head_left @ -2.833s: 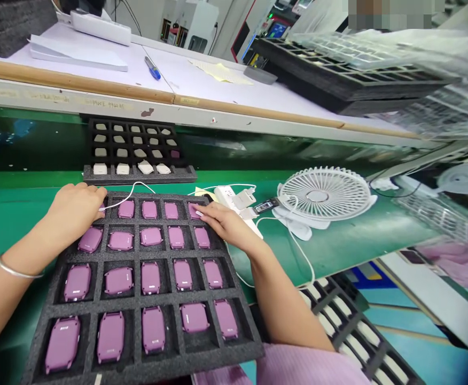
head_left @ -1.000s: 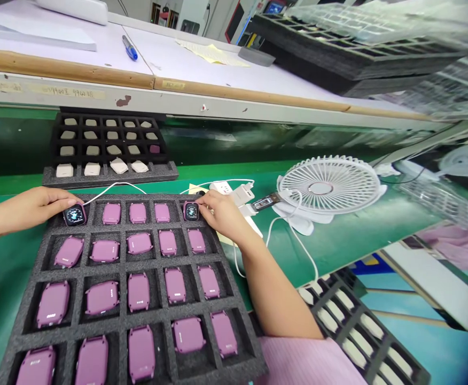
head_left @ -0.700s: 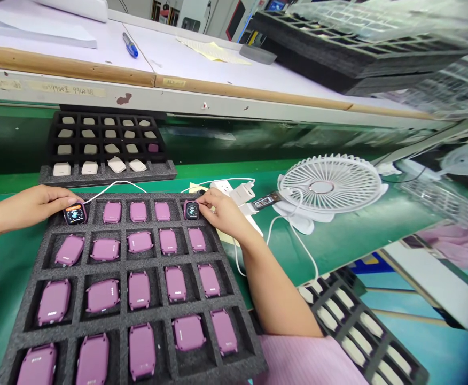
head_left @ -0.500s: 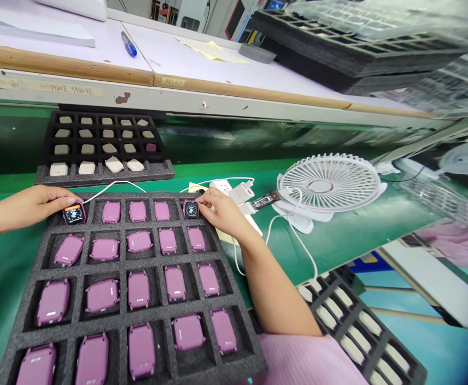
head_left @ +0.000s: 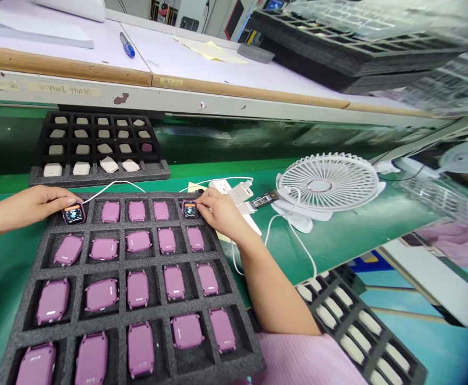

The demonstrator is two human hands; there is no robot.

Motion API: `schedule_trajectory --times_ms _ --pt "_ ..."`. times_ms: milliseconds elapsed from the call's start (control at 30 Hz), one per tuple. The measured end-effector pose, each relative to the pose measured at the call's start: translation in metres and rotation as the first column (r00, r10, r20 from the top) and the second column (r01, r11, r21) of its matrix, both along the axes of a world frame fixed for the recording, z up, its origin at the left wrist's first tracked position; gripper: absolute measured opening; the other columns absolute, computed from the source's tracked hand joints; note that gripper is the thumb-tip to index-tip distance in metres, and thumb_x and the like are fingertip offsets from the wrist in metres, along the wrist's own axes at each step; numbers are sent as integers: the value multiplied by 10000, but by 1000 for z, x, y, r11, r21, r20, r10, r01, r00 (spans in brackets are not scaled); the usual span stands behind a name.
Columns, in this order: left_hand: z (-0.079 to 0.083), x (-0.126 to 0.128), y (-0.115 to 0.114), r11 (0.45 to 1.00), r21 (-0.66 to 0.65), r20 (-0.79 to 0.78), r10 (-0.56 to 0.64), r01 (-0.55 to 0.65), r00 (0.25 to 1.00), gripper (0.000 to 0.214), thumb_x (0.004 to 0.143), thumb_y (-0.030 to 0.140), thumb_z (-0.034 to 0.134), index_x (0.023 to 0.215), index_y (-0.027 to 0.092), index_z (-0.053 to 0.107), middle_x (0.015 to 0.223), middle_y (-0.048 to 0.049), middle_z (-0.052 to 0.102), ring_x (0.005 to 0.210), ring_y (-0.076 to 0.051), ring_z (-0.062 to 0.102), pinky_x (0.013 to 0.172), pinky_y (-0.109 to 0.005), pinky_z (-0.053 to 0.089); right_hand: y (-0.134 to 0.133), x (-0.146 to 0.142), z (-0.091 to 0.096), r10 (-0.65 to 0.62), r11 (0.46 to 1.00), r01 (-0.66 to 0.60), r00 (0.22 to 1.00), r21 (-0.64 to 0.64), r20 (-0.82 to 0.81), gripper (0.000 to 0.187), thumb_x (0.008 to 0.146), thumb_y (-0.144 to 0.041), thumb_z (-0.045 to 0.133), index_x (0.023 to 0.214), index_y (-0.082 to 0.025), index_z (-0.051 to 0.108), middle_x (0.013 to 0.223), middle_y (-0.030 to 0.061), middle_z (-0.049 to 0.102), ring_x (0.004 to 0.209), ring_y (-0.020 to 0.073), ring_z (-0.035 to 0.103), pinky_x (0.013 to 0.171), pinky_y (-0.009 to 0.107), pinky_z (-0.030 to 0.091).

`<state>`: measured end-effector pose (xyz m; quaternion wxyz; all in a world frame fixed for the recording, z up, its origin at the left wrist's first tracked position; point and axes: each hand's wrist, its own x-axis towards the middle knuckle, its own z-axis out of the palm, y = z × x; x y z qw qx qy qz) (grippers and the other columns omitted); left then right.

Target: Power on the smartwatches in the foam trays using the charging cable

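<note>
A black foam tray [head_left: 117, 266] lies in front of me with several purple smartwatch bodies face down in its cells. My left hand [head_left: 29, 203] pinches a watch with a lit screen [head_left: 73, 214] at the tray's far left corner cell. My right hand [head_left: 218, 211] pinches another lit watch [head_left: 189, 209] at the far right corner cell. A white cable [head_left: 114, 186] runs from the left watch toward the power strip [head_left: 228, 188].
A second foam tray [head_left: 98, 174] with beige parts sits behind on the green belt. A white desk fan [head_left: 326, 184] lies to the right with cables. More trays [head_left: 358, 331] stand low at my right; stacked trays [head_left: 338, 48] rest on the back bench.
Both corner watches were turned from face down to screen up and lit. Over the last second my hands have stayed on them and the view has shifted slightly.
</note>
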<state>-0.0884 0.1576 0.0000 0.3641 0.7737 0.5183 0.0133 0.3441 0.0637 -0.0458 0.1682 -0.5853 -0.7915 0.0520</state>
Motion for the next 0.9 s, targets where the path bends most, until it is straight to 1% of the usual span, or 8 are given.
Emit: schedule_trajectory --times_ms 133,267,367,533,633,733,800,900 --pt "3 2 -2 1000 8 0 -9 9 1000 746 795 829 478 1122 207 728 1237 -43 724 1151 -297 635 1071 -364 458 -1 -3 -1 -96 991 91 994 94 52 220 965 -183 528 914 -189 742 891 99 632 888 286 602 778 399 391" --pt "7 6 -5 1000 -4 29 -9 9 1000 695 800 784 508 1104 203 739 1244 -43 721 1155 -288 633 1075 -354 451 -5 -14 3 -191 936 201 980 290 -63 189 974 -216 549 925 -201 731 902 83 655 892 283 613 793 397 368" --pt "9 9 -7 1000 -27 46 7 -6 999 626 817 722 528 1096 206 744 1238 -33 725 1149 -280 636 1069 -350 455 -10 -32 7 2 953 33 993 301 -115 202 1022 -253 523 1011 -220 722 917 73 666 882 258 615 796 391 380" --pt "14 12 -11 999 7 60 42 -42 997 538 794 642 567 1033 203 765 1148 -31 756 1094 -282 658 991 -350 506 -16 -55 7 253 944 -268 963 193 97 274 1066 -210 451 1021 -208 721 859 59 643 830 228 598 804 386 340" --pt "16 15 -13 976 158 35 146 -150 989 475 724 587 615 968 211 773 1023 -34 776 991 -278 685 928 -347 524 -16 -56 6 254 939 -272 961 212 107 261 1066 -204 442 1029 -193 701 893 68 664 841 226 600 826 390 334" --pt "13 26 -19 922 279 141 236 -267 961 379 733 521 628 904 212 765 910 -26 772 892 -252 691 864 -333 523 -14 -52 4 164 953 -166 986 253 31 227 1049 -196 447 1028 -185 673 947 77 680 901 237 611 823 384 336" --pt "8 39 -27 922 293 253 179 -251 951 323 767 477 638 894 205 758 892 -25 767 854 -230 687 826 -320 516 -11 -50 1 97 969 -98 995 228 16 226 1034 -186 444 1027 -174 669 961 84 679 925 251 611 791 377 335" --pt "-6 61 -38 934 352 275 -49 -53 960 213 843 365 621 889 202 750 930 -29 762 882 -212 679 851 -330 491 -6 -50 -6 30 986 -42 997 161 78 256 1020 -178 435 1045 -169 690 969 97 666 944 272 601 778 384 333"
